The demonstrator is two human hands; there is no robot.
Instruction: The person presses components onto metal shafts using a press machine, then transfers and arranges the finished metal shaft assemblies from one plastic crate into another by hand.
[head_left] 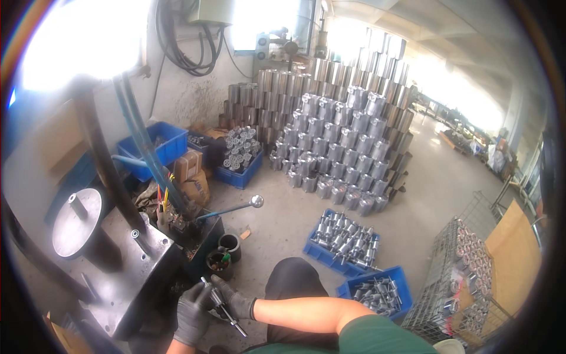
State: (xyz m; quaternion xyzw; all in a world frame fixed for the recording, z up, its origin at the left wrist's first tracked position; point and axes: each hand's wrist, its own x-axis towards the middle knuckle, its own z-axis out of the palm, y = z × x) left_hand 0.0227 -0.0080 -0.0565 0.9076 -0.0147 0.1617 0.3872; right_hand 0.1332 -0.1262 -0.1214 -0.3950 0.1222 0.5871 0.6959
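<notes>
A metal rotor (219, 299) with a long thin shaft lies tilted between my two gloved hands, low in the head view, its lower end pointing down and right. My left hand (193, 315), in a dark grey glove, is closed around the rotor's left side. From the right, my right hand (237, 302) grips it too, the fingers close against the rotor's body and partly hidden. Left of my hands stands the machine's metal base (127, 295), which carries a round-topped metal piece (78, 224) with a short stub. A lever (230, 208) with a ball end juts out above the hands.
Two blue crates (330, 265) of similar shafted rotors sit on the floor to my right. Beyond rise tall stacks of silver housings (348, 138). A wire cage (433, 283) holds round metal parts at far right. Dark cups (230, 245) stand beside the machine, near a blue bin (171, 138).
</notes>
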